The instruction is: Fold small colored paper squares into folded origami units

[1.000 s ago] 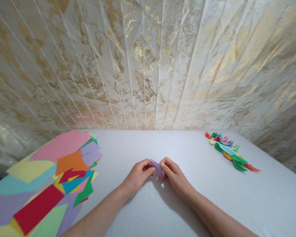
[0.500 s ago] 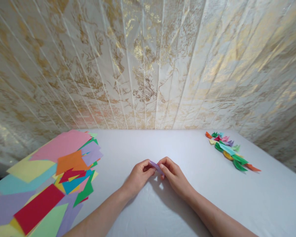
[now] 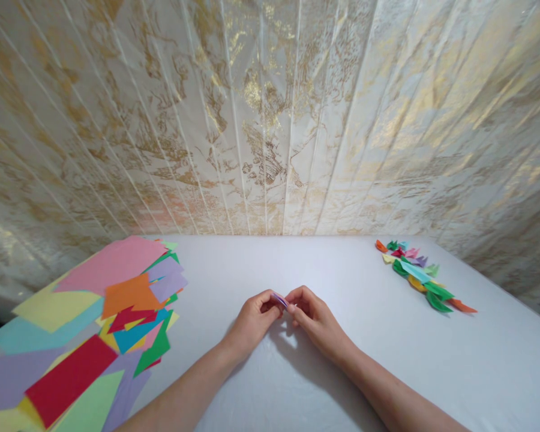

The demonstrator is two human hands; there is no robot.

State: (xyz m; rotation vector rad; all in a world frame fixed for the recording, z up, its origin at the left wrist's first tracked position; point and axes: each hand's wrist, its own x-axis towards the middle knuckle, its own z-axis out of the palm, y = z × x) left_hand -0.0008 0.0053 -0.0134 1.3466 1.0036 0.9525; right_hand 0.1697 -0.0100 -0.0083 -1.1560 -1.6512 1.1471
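Observation:
A small folded piece of purple paper (image 3: 279, 299) is held between my two hands, a little above the middle of the white table. My left hand (image 3: 257, 312) pinches its left end between thumb and fingers. At the other end, my right hand (image 3: 309, 311) grips it with thumb and forefinger, and those fingers cover much of it. The paper is seen nearly edge-on, so its exact shape cannot be made out.
On the left, a spread pile of coloured paper sheets (image 3: 72, 381) overlaps across the white table (image 3: 234, 264). Several small folded paper figures (image 3: 416, 273) lie in a slanting group at the right. A gold-patterned curtain (image 3: 270, 120) hangs behind the table.
The purple paper has turned between my fingers and shows less of its face. My right thumb and fingers have shifted slightly along it; my left hand has stayed put.

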